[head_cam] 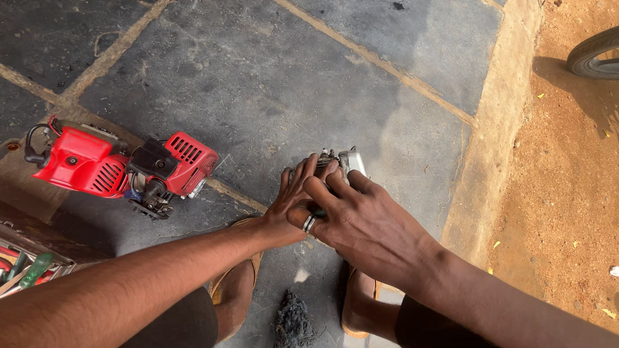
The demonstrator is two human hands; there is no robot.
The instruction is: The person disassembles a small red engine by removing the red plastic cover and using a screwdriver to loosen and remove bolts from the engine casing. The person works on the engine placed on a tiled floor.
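— Hands first: where are they?

— Both are on a small grey metal engine part (335,165) that sits on the dark stone floor (271,84), just ahead of the person's feet. The left hand (291,201) lies against its near left side, fingers spread and pressed flat to the metal — more a brace than a closed grip. The right hand (361,222) comes in from the right and crosses over the left, its fingers curled over the top of the part. A ring (309,223) shows on one finger.

— Is the right hand clamped on it?

— The fingers wrap the top edge and touch it; how tightly, I cannot tell. Most of the part is hidden beneath the two hands.

— What else lies around?

— A red and black small engine (119,166) rests on the floor to the left, well apart from the hands. At the lower left edge, a tray of tools (26,267), a green handle among them. A dark wad of rag (293,322) lies between the sandalled feet. To the right the paving ends at a pale kerb (496,122), then orange dirt (567,180), with a tyre (596,55) at the top corner.
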